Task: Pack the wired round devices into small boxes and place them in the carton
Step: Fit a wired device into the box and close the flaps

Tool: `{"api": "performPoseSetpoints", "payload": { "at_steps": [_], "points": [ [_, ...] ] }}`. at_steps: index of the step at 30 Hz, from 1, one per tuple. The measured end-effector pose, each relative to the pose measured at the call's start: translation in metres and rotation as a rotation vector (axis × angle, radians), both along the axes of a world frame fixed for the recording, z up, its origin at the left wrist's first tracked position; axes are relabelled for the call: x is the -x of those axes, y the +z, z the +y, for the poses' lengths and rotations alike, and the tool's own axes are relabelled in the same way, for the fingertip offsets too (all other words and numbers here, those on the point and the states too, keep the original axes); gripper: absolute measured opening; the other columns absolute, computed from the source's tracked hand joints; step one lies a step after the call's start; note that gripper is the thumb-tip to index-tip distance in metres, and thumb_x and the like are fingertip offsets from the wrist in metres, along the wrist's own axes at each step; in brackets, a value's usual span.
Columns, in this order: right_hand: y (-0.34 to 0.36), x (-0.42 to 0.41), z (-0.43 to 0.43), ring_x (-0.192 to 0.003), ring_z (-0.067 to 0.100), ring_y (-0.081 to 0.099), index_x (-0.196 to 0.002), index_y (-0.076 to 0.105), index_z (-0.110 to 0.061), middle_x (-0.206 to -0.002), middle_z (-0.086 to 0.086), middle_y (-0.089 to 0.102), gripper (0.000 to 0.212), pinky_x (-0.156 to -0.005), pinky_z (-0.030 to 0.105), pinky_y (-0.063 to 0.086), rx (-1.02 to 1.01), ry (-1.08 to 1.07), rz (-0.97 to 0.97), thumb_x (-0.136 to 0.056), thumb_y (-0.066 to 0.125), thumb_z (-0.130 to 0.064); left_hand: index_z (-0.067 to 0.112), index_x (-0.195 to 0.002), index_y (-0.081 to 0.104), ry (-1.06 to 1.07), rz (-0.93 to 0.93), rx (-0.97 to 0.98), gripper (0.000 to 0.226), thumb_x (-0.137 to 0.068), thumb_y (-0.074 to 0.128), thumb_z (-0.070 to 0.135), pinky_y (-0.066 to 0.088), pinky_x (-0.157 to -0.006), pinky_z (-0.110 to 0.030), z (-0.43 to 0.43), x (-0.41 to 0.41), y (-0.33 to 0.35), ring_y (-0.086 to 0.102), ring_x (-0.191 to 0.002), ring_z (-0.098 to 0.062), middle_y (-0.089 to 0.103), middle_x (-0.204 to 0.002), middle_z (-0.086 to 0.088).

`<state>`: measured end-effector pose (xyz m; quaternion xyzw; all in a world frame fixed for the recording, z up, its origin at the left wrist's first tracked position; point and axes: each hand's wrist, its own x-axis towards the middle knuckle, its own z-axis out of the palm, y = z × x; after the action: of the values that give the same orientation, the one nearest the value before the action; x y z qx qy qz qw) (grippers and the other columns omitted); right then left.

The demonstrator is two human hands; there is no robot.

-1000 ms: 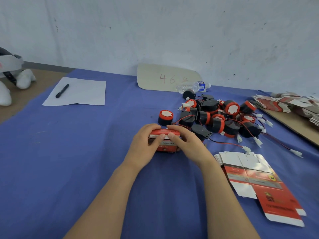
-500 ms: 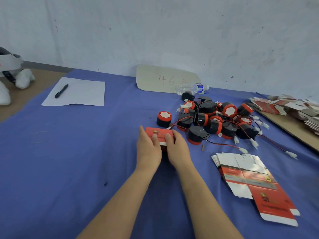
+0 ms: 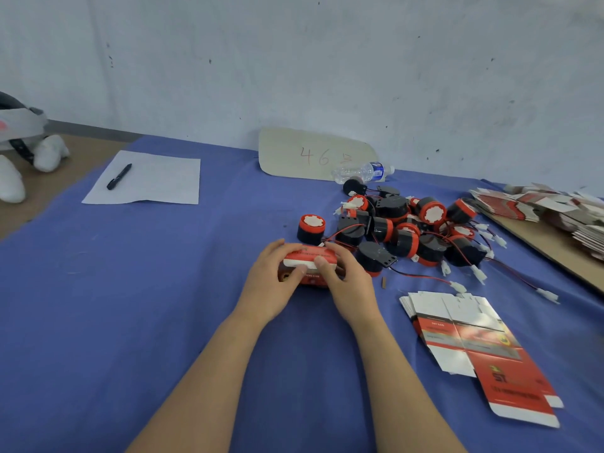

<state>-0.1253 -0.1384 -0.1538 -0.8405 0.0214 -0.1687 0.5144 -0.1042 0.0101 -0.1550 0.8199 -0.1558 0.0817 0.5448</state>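
A small red and white box (image 3: 310,261) sits on the blue cloth at the middle of the table. My left hand (image 3: 273,282) grips its left end with the thumb on the front flap. My right hand (image 3: 346,282) grips its right end, thumb on the white flap. Behind and to the right lies a pile of black and red round devices (image 3: 408,230) with red wires and white plugs. One device (image 3: 311,227) stands apart, just behind the box. The carton is not in view.
A stack of flat unfolded boxes (image 3: 470,341) lies at my right. More flat boxes (image 3: 555,210) pile up on a board at the far right. At the back are a water bottle (image 3: 362,171), a cardboard sign (image 3: 313,155), and paper (image 3: 147,178) with a pen (image 3: 119,176).
Half a second ago both hands pressed down flat on the box's top; now they grip its ends and the thumbs work the front flap, with the box turned toward me.
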Motion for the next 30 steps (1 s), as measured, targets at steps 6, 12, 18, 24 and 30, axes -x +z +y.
{"api": "performPoseSetpoints", "payload": {
  "at_steps": [6,12,18,24,30],
  "points": [
    [-0.002,-0.002,0.002,-0.089,0.002,0.056,-0.128,0.055,-0.028,-0.102,-0.014,0.058,0.036,-0.08,0.017,0.046,0.033,-0.066,-0.028,-0.094,0.054,-0.04,0.024,-0.113,0.061,0.034,-0.101,0.036,0.023,-0.091,0.062,0.015,0.044,-0.095,-0.016,-0.002,0.001,0.0,0.049,-0.115,-0.007,0.053,-0.125,0.006],
    [-0.001,-0.002,0.005,-0.086,0.004,0.061,-0.119,0.059,-0.032,-0.093,-0.014,0.062,0.03,-0.075,0.02,0.051,0.002,-0.116,-0.045,-0.093,0.052,-0.046,0.027,-0.105,0.056,0.115,-0.076,0.085,0.014,-0.092,0.06,0.025,0.05,-0.071,-0.011,-0.006,0.002,-0.001,0.061,-0.092,-0.01,0.059,-0.106,0.008],
    [0.0,-0.003,0.008,-0.091,0.005,0.061,-0.12,0.059,-0.031,-0.099,-0.012,0.062,0.031,-0.076,0.019,0.051,-0.031,-0.113,-0.067,-0.093,0.052,-0.045,0.027,-0.105,0.052,0.147,-0.12,0.106,0.015,-0.093,0.058,0.032,0.046,-0.065,-0.005,-0.007,0.003,0.001,0.055,-0.083,0.004,0.054,-0.108,0.01],
    [0.002,-0.005,0.004,-0.109,0.011,0.056,-0.132,0.052,-0.023,-0.126,-0.002,0.056,0.037,-0.087,0.021,0.047,-0.2,0.016,0.058,-0.096,0.054,-0.029,0.024,-0.095,0.054,0.145,-0.077,0.13,0.004,-0.094,0.055,0.02,0.049,-0.075,-0.015,-0.009,0.004,0.0,0.054,-0.087,0.002,0.052,-0.108,0.008],
    [0.004,-0.001,0.001,-0.11,0.011,0.054,-0.134,0.049,-0.027,-0.127,-0.003,0.053,0.037,-0.089,0.022,0.046,-0.221,0.085,0.102,-0.097,0.052,-0.027,0.021,-0.107,0.053,0.128,-0.035,0.103,0.014,-0.097,0.046,0.014,0.042,-0.077,-0.012,-0.014,0.005,0.001,0.049,-0.09,-0.001,0.046,-0.117,0.003]
  ]
}}
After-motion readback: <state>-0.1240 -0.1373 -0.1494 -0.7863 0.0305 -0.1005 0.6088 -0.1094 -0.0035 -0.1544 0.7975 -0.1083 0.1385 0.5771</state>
